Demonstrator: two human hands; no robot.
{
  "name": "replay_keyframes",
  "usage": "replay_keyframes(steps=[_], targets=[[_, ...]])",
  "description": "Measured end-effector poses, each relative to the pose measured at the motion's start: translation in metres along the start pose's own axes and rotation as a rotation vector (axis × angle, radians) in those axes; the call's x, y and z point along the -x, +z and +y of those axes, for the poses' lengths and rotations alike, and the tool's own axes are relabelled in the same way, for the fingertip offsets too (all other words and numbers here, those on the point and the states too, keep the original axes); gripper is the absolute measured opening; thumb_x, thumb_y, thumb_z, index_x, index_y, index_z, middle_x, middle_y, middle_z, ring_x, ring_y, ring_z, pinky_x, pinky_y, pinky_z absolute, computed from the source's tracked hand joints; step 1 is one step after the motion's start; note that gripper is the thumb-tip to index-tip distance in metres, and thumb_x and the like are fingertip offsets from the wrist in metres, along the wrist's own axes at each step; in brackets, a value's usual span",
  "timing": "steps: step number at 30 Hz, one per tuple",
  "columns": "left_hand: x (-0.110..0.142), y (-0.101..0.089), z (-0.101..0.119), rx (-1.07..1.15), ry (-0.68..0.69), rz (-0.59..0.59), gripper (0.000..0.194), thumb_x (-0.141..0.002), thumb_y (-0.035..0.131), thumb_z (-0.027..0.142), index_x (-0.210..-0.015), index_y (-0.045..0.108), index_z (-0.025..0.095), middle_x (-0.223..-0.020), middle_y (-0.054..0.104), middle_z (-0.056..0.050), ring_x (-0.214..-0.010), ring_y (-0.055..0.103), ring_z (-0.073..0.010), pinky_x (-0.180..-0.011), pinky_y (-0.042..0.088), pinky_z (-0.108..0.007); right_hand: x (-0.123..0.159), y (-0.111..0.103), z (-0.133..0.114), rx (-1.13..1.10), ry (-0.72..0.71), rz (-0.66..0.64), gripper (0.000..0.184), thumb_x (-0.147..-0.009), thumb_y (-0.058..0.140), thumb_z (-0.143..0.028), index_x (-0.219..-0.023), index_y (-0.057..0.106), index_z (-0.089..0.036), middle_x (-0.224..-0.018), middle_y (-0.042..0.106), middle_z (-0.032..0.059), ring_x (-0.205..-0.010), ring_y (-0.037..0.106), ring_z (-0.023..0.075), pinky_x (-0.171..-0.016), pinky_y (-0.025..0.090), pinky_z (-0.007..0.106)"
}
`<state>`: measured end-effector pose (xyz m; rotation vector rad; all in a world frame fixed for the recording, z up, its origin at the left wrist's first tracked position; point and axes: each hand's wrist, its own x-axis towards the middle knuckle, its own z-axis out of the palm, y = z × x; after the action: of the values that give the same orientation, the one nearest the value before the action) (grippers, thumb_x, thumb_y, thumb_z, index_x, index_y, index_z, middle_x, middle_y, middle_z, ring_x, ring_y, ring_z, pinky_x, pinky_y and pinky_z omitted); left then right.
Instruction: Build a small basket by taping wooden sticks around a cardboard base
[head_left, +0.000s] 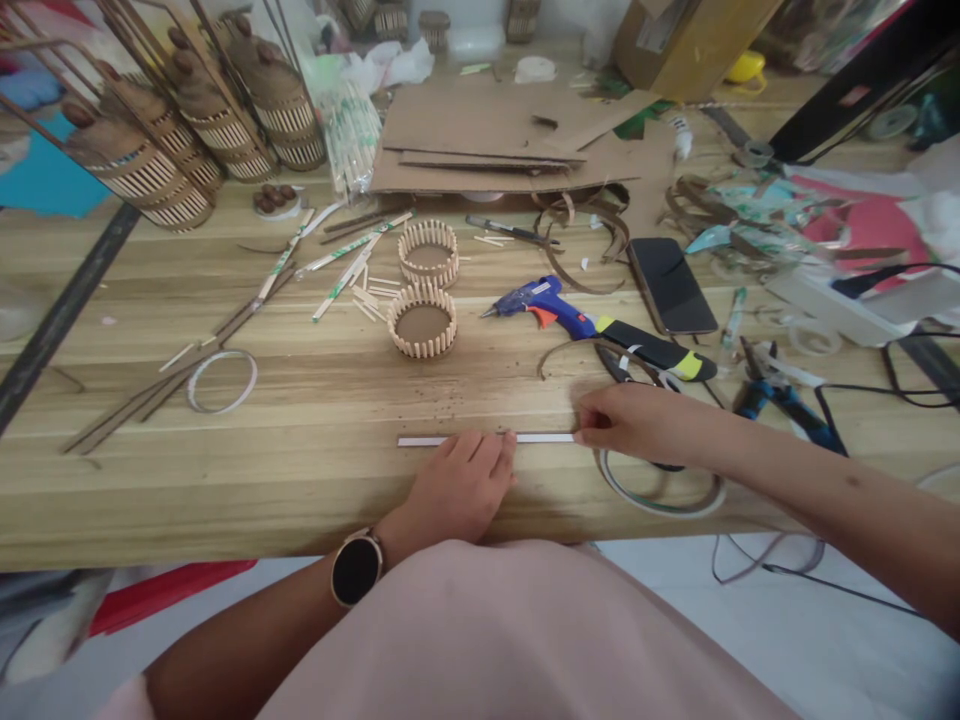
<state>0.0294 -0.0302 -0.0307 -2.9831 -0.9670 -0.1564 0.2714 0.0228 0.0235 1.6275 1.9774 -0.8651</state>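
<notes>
A narrow brown strip with a white tape-like face (pixel 544 438) lies straight across the table near its front edge. My left hand (pixel 461 485), with bent fingers held together, presses the strip's middle against the wood. At the strip's right end, my right hand (pixel 637 425) is closed, thumb and index finger pinching it. Below my right wrist sits a white tape ring (pixel 664 508), partly covered by the hand. Two small round fences of wooden sticks on brown bases, a nearer one (pixel 422 322) and a farther one (pixel 428 254), stand beyond my hands.
A blue glue gun (pixel 544 303), a phone (pixel 673 285) and pliers (pixel 787 400) lie to the right. On the left are another white ring (pixel 222 381), brown strips (pixel 135 410) and several stick lanterns (pixel 142 180). Cardboard sheets (pixel 465 125) lie at the back.
</notes>
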Motion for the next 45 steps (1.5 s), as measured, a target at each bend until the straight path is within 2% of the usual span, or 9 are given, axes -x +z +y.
replay_keyframes(steps=[4, 11, 16, 19, 23, 26, 31, 39, 45], targets=[[-0.001, 0.0, 0.0, 0.013, -0.006, -0.026, 0.04, -0.102, 0.042, 0.029, -0.132, 0.05, 0.004, -0.092, 0.065, -0.011, -0.09, 0.06, -0.0231, -0.074, 0.049, -0.033, 0.0, -0.002, -0.006, 0.022, 0.024, -0.004, 0.021, -0.085, 0.054, -0.033, -0.067, 0.055, -0.021, -0.064, 0.06, 0.002, -0.062, 0.055, 0.0172, -0.056, 0.033, 0.027], [0.003, -0.001, -0.001, -0.022, -0.048, 0.02, 0.036, -0.101, 0.044, 0.028, -0.127, 0.054, 0.006, -0.087, 0.063, -0.011, -0.085, 0.059, -0.0243, -0.072, 0.05, -0.035, 0.003, -0.008, -0.017, 0.035, 0.033, -0.023, 0.02, -0.084, 0.055, -0.031, -0.068, 0.059, -0.02, -0.069, 0.063, 0.0033, -0.065, 0.057, 0.0173, -0.057, 0.034, 0.026], [0.013, -0.003, -0.003, -0.126, -0.146, 0.183, 0.031, -0.1, 0.044, 0.023, -0.117, 0.059, 0.001, -0.089, 0.065, -0.015, -0.08, 0.059, -0.0252, -0.068, 0.051, -0.036, 0.0, -0.009, -0.036, 0.012, -0.049, -0.012, 0.021, -0.086, 0.053, -0.032, -0.074, 0.066, -0.02, -0.073, 0.067, 0.0035, -0.068, 0.06, 0.0169, -0.058, 0.036, 0.026], [0.012, 0.0, -0.001, -0.115, -0.058, 0.287, 0.031, -0.099, 0.044, 0.018, -0.12, 0.057, -0.001, -0.1, 0.067, -0.018, -0.088, 0.062, -0.0247, -0.077, 0.052, -0.037, -0.004, -0.008, -0.051, 0.014, -0.113, -0.007, 0.022, -0.085, 0.051, -0.026, -0.073, 0.068, -0.02, -0.074, 0.069, 0.0046, -0.068, 0.059, 0.0166, -0.058, 0.035, 0.026], [0.006, 0.007, 0.002, -0.02, 0.048, 0.178, 0.033, -0.101, 0.039, 0.017, -0.123, 0.056, 0.0, -0.104, 0.067, -0.017, -0.096, 0.063, -0.0244, -0.085, 0.053, -0.036, -0.01, -0.007, -0.062, 0.024, -0.153, 0.004, 0.023, -0.082, 0.05, -0.02, -0.07, 0.07, -0.018, -0.073, 0.071, 0.0069, -0.068, 0.059, 0.0179, -0.057, 0.032, 0.027], [0.005, 0.011, 0.004, 0.004, 0.057, 0.074, 0.034, -0.101, 0.036, 0.015, -0.126, 0.054, 0.0, -0.109, 0.067, -0.019, -0.102, 0.063, -0.0249, -0.087, 0.053, -0.037, -0.011, -0.007, -0.062, 0.008, -0.152, 0.011, 0.024, -0.081, 0.05, -0.02, -0.068, 0.07, -0.018, -0.072, 0.071, 0.007, -0.067, 0.058, 0.0178, -0.057, 0.031, 0.028], [0.007, 0.011, 0.003, 0.032, 0.052, 0.013, 0.036, -0.101, 0.033, 0.013, -0.129, 0.051, 0.0, -0.111, 0.066, -0.02, -0.104, 0.061, -0.0253, -0.088, 0.053, -0.038, -0.008, -0.01, -0.051, -0.09, -0.141, -0.029, 0.027, -0.082, 0.049, -0.023, -0.067, 0.071, -0.018, -0.066, 0.069, 0.0028, -0.058, 0.054, 0.0138, -0.054, 0.033, 0.025], [0.008, 0.007, 0.003, 0.027, 0.029, 0.021, 0.035, -0.099, 0.036, 0.012, -0.128, 0.055, 0.004, -0.108, 0.067, -0.017, -0.1, 0.059, -0.0252, -0.088, 0.051, -0.04, -0.002, -0.012, -0.045, -0.219, -0.14, -0.08, 0.027, -0.081, 0.047, -0.028, -0.073, 0.072, -0.019, -0.064, 0.066, -0.0003, -0.052, 0.045, 0.011, -0.05, 0.032, 0.024], [0.009, 0.009, 0.003, -0.028, 0.048, 0.124, 0.036, -0.099, 0.034, 0.011, -0.123, 0.059, 0.003, -0.107, 0.068, -0.016, -0.094, 0.058, -0.0245, -0.085, 0.049, -0.039, 0.001, -0.013, -0.031, -0.221, -0.086, -0.039, 0.029, -0.08, 0.049, -0.036, -0.06, 0.063, -0.02, -0.051, 0.049, -0.0018, -0.05, 0.04, 0.012, -0.05, 0.029, 0.026]])
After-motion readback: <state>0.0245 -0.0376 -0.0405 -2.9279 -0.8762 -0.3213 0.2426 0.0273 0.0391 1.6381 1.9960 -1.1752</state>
